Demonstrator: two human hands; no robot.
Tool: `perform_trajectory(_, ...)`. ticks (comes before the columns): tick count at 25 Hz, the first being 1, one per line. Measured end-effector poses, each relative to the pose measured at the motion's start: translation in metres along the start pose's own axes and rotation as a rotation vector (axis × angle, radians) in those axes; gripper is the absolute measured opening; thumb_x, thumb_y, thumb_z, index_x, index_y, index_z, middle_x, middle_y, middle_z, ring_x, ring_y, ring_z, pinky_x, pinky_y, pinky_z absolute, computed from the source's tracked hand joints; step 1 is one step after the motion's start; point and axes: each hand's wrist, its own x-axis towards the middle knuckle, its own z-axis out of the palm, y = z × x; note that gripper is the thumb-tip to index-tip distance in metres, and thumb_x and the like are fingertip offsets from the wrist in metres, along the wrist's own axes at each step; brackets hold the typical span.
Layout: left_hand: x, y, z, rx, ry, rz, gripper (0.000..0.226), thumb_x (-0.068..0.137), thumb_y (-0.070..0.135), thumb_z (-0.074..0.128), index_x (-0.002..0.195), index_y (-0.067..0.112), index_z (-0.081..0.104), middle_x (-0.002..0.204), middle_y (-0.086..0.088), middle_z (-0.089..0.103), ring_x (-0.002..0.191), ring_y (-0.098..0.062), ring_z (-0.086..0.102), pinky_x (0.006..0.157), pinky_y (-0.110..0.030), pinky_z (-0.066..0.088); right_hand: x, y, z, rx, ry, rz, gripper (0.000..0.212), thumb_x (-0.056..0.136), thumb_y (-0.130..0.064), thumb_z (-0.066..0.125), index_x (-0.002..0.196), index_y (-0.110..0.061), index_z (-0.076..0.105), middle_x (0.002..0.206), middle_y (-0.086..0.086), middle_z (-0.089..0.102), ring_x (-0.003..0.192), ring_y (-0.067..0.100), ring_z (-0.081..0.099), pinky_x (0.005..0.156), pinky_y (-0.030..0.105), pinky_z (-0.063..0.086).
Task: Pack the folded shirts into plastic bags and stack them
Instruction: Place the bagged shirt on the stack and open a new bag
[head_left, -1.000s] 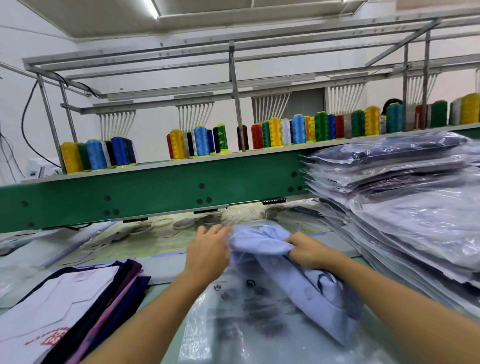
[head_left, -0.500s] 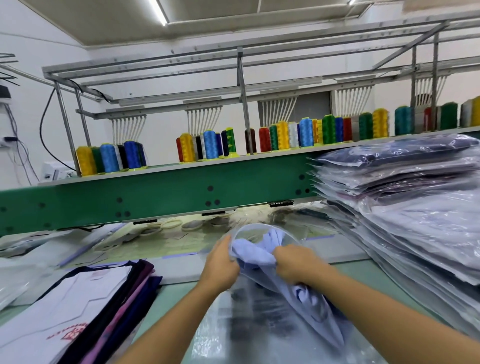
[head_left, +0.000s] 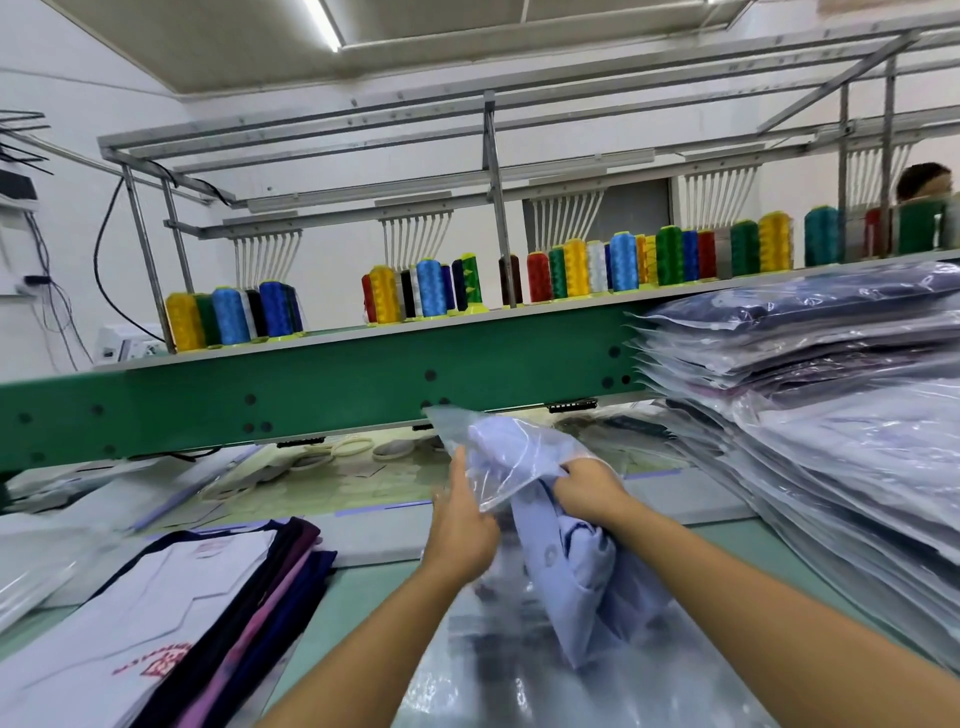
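A light-blue folded shirt (head_left: 576, 561) is lifted above the table, its far end inside a clear plastic bag (head_left: 498, 452). My left hand (head_left: 460, 525) holds the bag's edge on the left side. My right hand (head_left: 589, 491) grips the bunched shirt at the bag's mouth. A tall stack of bagged shirts (head_left: 810, 426) fills the right side. A pile of unbagged folded shirts (head_left: 171, 613), white on top with a red print, lies at the lower left. More clear bags (head_left: 493, 675) lie flat under my arms.
A green machine beam (head_left: 311, 400) crosses the view behind the table, with coloured thread cones (head_left: 431, 288) standing on it under a metal rack. Tape rolls and loose items lie beneath the beam. Another person's head (head_left: 924, 179) shows at far right.
The shirt and both hands have risen off the table. The plastic bag has been drawn over the shirt's far end, and my left hand has shifted onto the bag's edge.
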Motion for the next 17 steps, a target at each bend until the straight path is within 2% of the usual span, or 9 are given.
perform_trajectory(2, -0.006, -0.006, -0.004, -0.134, -0.212, -0.077, 0.108, 0.082, -0.009, 0.057, 0.157, 0.048, 0.004, 0.136, -0.012, 0.056, 0.101, -0.033, 0.066, 0.081, -0.058, 0.055, 0.003, -0.002, 0.005, 0.017, 0.006, 0.041, 0.024, 0.095, -0.018, 0.049, 0.110, -0.012, 0.067, 0.111, 0.016, 0.067, 0.103, 0.032, 0.062, 0.080, 0.031, 0.047)
perform_trajectory(3, -0.012, -0.008, -0.003, -0.175, -0.298, -0.086, 0.112, 0.081, -0.010, 0.062, 0.157, 0.049, 0.006, 0.136, -0.011, 0.056, 0.097, -0.029, 0.068, 0.078, -0.057, 0.057, 0.004, -0.004, 0.010, 0.006, -0.014, 0.070, 0.027, 0.096, -0.022, 0.049, 0.118, -0.014, 0.063, 0.116, 0.015, 0.065, 0.108, 0.033, 0.061, 0.088, 0.034, 0.048)
perform_trajectory(5, -0.022, -0.009, 0.000, -0.272, -0.424, -0.119, 0.114, 0.081, -0.014, 0.066, 0.157, 0.049, 0.009, 0.147, -0.009, 0.047, 0.107, -0.023, 0.067, 0.080, -0.054, 0.061, 0.007, -0.010, 0.020, -0.058, -0.059, 0.095, 0.027, 0.098, -0.024, 0.047, 0.120, -0.012, 0.058, 0.122, 0.014, 0.061, 0.115, 0.033, 0.059, 0.096, 0.040, 0.048)
perform_trajectory(8, -0.028, -0.013, -0.002, -0.367, -0.529, -0.209, 0.110, 0.085, -0.019, 0.058, 0.155, 0.052, 0.013, 0.134, -0.018, 0.051, 0.106, -0.031, 0.070, 0.083, -0.048, 0.062, 0.015, -0.015, 0.030, -0.196, -0.051, 0.049, 0.011, 0.099, -0.023, 0.049, 0.097, -0.016, 0.056, 0.095, 0.005, 0.061, 0.103, 0.027, 0.064, 0.086, 0.035, 0.053)
perform_trajectory(10, -0.028, -0.017, -0.009, -0.379, -0.533, -0.274, 0.107, 0.087, -0.020, 0.053, 0.155, 0.053, 0.013, 0.127, -0.024, 0.051, 0.097, -0.035, 0.073, 0.087, -0.048, 0.061, 0.022, -0.016, 0.033, -0.244, -0.082, 0.036, 0.014, 0.099, -0.022, 0.051, 0.108, -0.015, 0.060, 0.088, 0.001, 0.056, 0.099, 0.022, 0.064, 0.085, 0.031, 0.051)
perform_trajectory(12, -0.027, -0.022, -0.016, -0.381, -0.542, -0.309, 0.103, 0.089, -0.021, 0.048, 0.156, 0.050, 0.013, 0.129, -0.024, 0.052, 0.095, -0.041, 0.074, 0.090, -0.049, 0.059, 0.033, -0.016, 0.034, -0.131, -0.119, 0.047, 0.029, 0.098, -0.020, 0.053, 0.127, -0.016, 0.058, 0.098, 0.006, 0.063, 0.099, 0.024, 0.064, 0.088, 0.034, 0.050)
perform_trajectory(14, -0.028, -0.026, -0.020, -0.407, -0.543, -0.337, 0.103, 0.088, -0.022, 0.048, 0.157, 0.046, 0.014, 0.124, -0.022, 0.057, 0.096, -0.044, 0.073, 0.089, -0.050, 0.059, 0.042, -0.016, 0.035, 0.110, -0.170, 0.117, 0.043, 0.099, -0.031, 0.056, 0.133, -0.005, 0.057, 0.125, 0.017, 0.063, 0.117, 0.032, 0.060, 0.098, 0.038, 0.046)
perform_trajectory(16, -0.027, -0.030, -0.021, -0.428, -0.524, -0.333, 0.103, 0.082, -0.019, 0.055, 0.151, 0.048, 0.019, 0.116, -0.019, 0.063, 0.089, -0.037, 0.073, 0.085, -0.048, 0.061, 0.046, -0.013, 0.035, 0.238, -0.152, 0.127, 0.061, 0.098, -0.047, 0.055, 0.139, -0.002, 0.053, 0.138, 0.018, 0.056, 0.126, 0.031, 0.055, 0.105, 0.037, 0.043)
perform_trajectory(17, -0.028, -0.032, -0.022, -0.422, -0.519, -0.310, 0.101, 0.077, -0.014, 0.060, 0.144, 0.052, 0.022, 0.110, -0.016, 0.066, 0.084, -0.030, 0.072, 0.082, -0.044, 0.062, 0.047, -0.006, 0.038, 0.206, -0.109, 0.108, 0.061, 0.098, -0.052, 0.052, 0.138, -0.007, 0.055, 0.139, 0.015, 0.056, 0.125, 0.028, 0.055, 0.105, 0.036, 0.043)
